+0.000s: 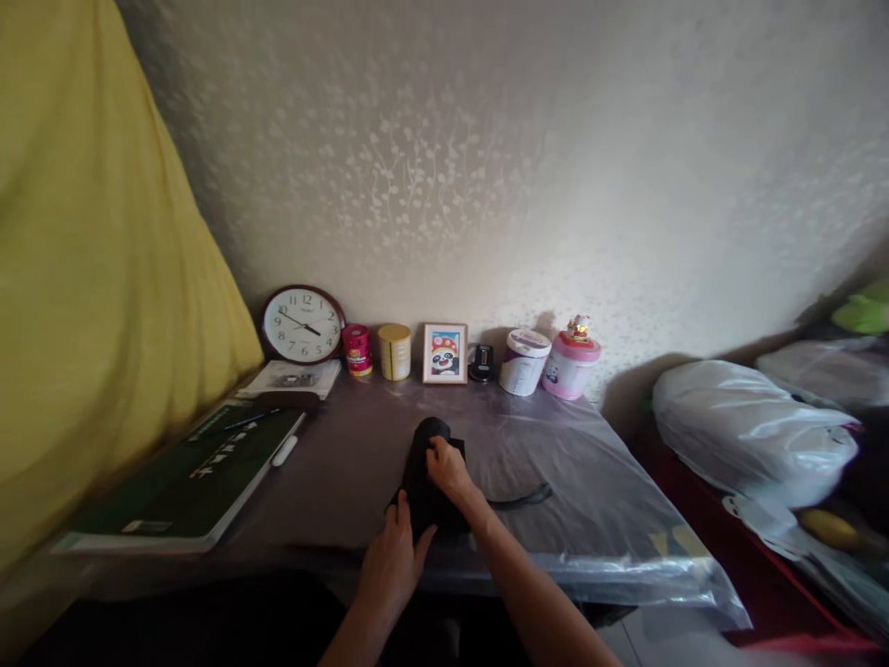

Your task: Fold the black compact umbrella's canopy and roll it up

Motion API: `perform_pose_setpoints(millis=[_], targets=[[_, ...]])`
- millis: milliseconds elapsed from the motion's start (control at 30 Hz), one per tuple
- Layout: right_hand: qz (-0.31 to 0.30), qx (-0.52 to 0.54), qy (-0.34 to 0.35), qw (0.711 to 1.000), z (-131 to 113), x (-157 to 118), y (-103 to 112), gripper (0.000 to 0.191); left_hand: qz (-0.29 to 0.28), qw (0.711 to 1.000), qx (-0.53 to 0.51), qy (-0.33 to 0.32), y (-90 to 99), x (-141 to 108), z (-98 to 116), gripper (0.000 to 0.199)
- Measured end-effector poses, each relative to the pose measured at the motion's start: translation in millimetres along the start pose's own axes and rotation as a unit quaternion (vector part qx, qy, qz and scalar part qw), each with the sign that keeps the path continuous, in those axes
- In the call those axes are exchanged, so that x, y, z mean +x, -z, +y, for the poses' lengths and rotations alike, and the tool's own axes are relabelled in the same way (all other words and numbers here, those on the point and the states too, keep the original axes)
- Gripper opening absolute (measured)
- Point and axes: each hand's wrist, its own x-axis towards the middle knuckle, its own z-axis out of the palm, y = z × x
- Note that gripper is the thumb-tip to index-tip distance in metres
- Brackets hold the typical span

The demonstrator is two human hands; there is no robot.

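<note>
A black fabric item (425, 454), perhaps a bag, lies near the front middle of the table, and a dark strap (524, 500) trails from it to the right. My right hand (450, 468) is closed on the upper part of the item, its fingers curled at the dark cloth. At the item's lower left edge rests my left hand (395, 548), thumb and fingers apart, touching the cloth. The item's underside and the part beneath my right hand are hidden.
Plastic film covers the table (333, 472). A green board (201, 472) lies left, with a white marker (284, 451). Along the wall stand a clock (304, 324), a framed panda picture (445, 357) and several tubs. White bags (750, 431) sit at the right.
</note>
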Motion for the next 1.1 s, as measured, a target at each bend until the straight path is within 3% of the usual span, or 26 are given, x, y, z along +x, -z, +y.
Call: perform_pose_setpoints(millis=[167, 400, 633, 833, 933, 1100], targets=[[0.014, -0.014, 0.041, 0.999, -3, -7, -4, 0.034, 0.011, 1.0, 0.005, 0.001, -3.5, -4, -4, 0.052], [0.011, -0.042, 0.13, 0.991, -12, -21, -3, 0.026, 0.117, 0.993, -0.01, -0.02, -5.6, -11, -7, 0.066], [0.006, 0.037, 0.213, 0.976, -4, -27, 1, 0.025, -0.008, 0.998, 0.064, -0.001, -8.2, -9, -8, 0.066], [0.004, 0.055, 0.335, 0.94, 10, -39, 5, 0.027, -0.037, 0.996, 0.076, 0.013, -6.0, -8, -6, 0.06], [-0.005, 0.025, 0.352, 0.936, 15, -25, -2, 0.027, -0.052, 0.995, 0.076, 0.026, -3.8, -7, -5, 0.058], [-0.015, -0.009, 0.362, 0.932, 24, 21, -19, 0.03, -0.078, 0.993, 0.082, 0.045, -2.7, -4, -4, 0.06]])
